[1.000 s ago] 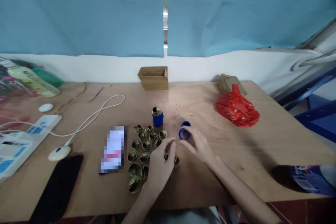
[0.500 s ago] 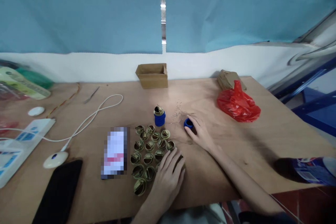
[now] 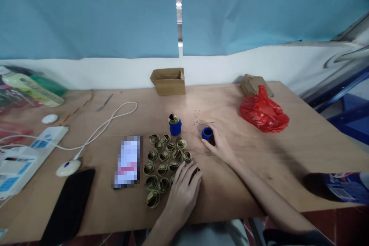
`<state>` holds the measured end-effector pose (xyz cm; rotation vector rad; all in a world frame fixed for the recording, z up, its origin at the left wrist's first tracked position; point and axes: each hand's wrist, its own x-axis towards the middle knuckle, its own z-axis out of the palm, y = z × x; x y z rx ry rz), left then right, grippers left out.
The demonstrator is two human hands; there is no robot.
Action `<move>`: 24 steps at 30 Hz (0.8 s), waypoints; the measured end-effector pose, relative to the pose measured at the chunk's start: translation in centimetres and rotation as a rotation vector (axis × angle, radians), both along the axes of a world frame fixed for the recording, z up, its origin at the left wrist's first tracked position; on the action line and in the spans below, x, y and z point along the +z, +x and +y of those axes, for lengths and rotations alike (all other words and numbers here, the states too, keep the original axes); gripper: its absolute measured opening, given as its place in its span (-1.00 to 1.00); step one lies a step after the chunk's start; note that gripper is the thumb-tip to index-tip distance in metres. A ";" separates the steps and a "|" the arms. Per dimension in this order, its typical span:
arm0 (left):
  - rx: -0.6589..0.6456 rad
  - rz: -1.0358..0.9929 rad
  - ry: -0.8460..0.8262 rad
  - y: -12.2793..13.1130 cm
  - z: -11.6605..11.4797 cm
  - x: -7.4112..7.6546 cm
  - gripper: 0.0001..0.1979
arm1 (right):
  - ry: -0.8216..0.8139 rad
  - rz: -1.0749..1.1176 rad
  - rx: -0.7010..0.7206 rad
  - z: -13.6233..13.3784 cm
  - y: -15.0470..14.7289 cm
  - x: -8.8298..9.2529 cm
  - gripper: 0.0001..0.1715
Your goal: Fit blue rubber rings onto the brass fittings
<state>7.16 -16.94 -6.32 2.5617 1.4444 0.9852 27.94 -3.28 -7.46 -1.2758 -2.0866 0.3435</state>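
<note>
My left hand (image 3: 184, 191) lies palm down with its fingers spread over the right side of a group of round brass-coloured pieces (image 3: 163, 169). Some of these sit hidden beneath it. Each visible piece is a short ring with a thin bar or pin across its opening. Thumb and fingers of my right hand (image 3: 220, 145) curl around a blue ring-shaped piece (image 3: 206, 133) that stands on the table, its dark opening facing up. To its left is a blue ribbed stack (image 3: 175, 127) with one brass-coloured piece (image 3: 173, 118) on top.
Thin curly wire (image 3: 196, 117) lies behind my right hand. Further back are a cardboard box (image 3: 168, 82) and a red plastic bag (image 3: 263, 111). A phone (image 3: 127, 163), a black phone-like slab (image 3: 69, 205), a white cable (image 3: 111, 117) and a power strip (image 3: 34, 161) lie left; a bottle (image 3: 334, 187) lies right.
The view has shifted slightly. My right-hand fingers have moved a little around the blue ring-shaped piece, showing more of its opening. My left hand stays over the brass-coloured pieces.
</note>
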 end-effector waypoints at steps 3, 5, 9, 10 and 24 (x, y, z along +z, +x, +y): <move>0.007 -0.005 -0.046 0.2 -0.2 0.6 -0.70 | 0.014 0.010 -0.004 -0.2 0.0 0.2 -0.29; 0.002 -0.030 -0.071 0.3 -0.2 1.2 -0.71 | 0.029 0.016 -0.015 -0.4 0.0 0.3 -0.34; 0.019 -0.145 -0.114 0.6 0.2 2.5 -0.74 | 0.052 0.007 -0.017 -0.6 -0.1 0.8 -0.44; 0.027 -0.178 -0.125 0.5 0.4 2.8 -0.75 | 0.053 0.004 -0.012 -0.6 -0.1 0.9 -0.46; -0.016 -0.025 -0.223 -3.1 9.7 6.6 -0.85 | 0.050 0.066 -0.015 -0.4 -0.4 0.7 -0.50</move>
